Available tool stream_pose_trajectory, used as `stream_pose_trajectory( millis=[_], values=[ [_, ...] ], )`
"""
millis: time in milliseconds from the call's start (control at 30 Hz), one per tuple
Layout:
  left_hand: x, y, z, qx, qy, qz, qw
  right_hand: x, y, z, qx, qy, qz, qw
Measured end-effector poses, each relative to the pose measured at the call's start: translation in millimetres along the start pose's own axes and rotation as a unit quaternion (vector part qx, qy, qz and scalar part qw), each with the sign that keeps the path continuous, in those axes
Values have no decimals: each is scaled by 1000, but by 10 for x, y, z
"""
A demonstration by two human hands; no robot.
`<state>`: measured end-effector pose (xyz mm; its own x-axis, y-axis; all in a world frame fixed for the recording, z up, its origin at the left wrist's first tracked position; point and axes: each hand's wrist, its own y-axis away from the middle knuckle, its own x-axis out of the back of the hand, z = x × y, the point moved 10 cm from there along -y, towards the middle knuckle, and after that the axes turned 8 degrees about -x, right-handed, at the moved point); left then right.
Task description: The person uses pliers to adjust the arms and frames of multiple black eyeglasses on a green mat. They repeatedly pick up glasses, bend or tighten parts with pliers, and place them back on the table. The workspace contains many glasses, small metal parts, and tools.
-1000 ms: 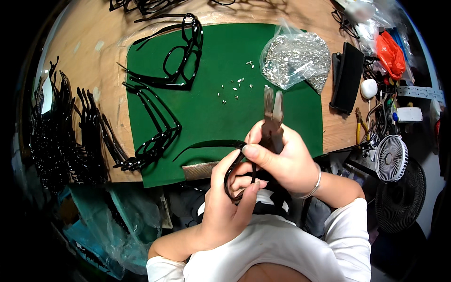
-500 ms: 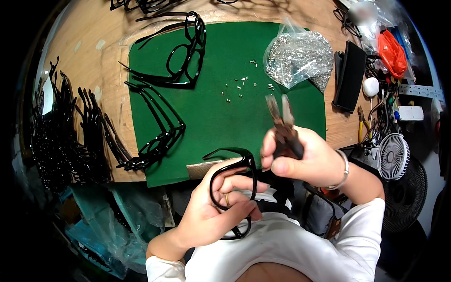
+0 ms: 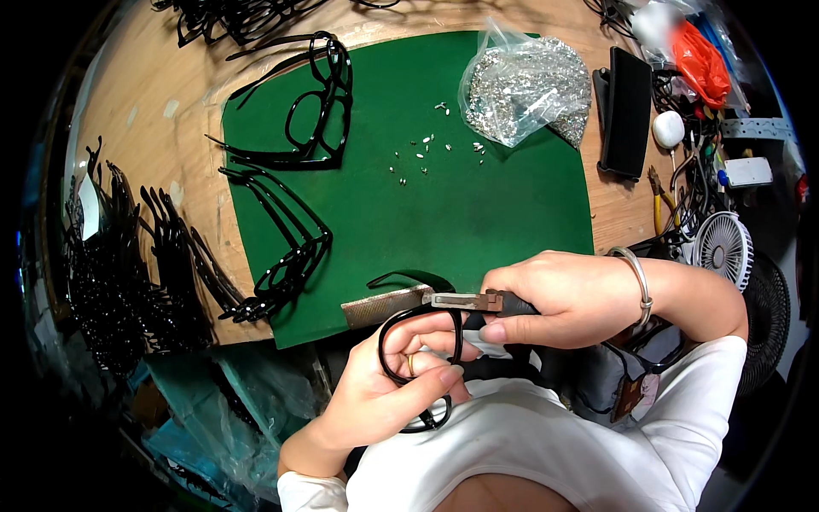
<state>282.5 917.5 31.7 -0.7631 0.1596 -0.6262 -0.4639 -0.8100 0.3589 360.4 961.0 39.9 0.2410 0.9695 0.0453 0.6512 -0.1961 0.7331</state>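
My left hand is closed around a black glasses frame at the mat's near edge; its thumb and fingers grip the front between the lenses. One temple of the frame sticks out beyond the fingers over the green mat. In my right hand is a pair of pliers with dark handles. The jaws point left and lie at the upper corner of the frame, by the hinge. Whether they bite on anything there is too small to tell. A ridged grey metal strip lies at the mat edge, just behind the frame.
The green mat holds small metal pieces, a plastic bag of them and several black glasses frames. More frames are piled at left. A black case, yellow-handled pliers and a small fan stand at right.
My right hand has brought the pliers down and left, from above the mat to the frame's corner, and their spread jaws have come together. My left hand keeps its hold on the glasses frame.
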Motion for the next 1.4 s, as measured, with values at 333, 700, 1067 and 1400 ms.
stream_pose_trajectory(
  millis=[333,700,1067,1400],
  values=[
    [-40,-30,-22,-5,-16,29,999,144,9,58,-8,112,160,981],
    [-328,-127,-50,30,-17,11,999,397,-317,144,73,-164,233,956],
    [151,34,471,-194,-445,98,869,664,-287,163,88,-118,359,922],
    [798,118,1079,-203,-799,250,508,607,-363,235,69,-114,333,933]
  ],
)
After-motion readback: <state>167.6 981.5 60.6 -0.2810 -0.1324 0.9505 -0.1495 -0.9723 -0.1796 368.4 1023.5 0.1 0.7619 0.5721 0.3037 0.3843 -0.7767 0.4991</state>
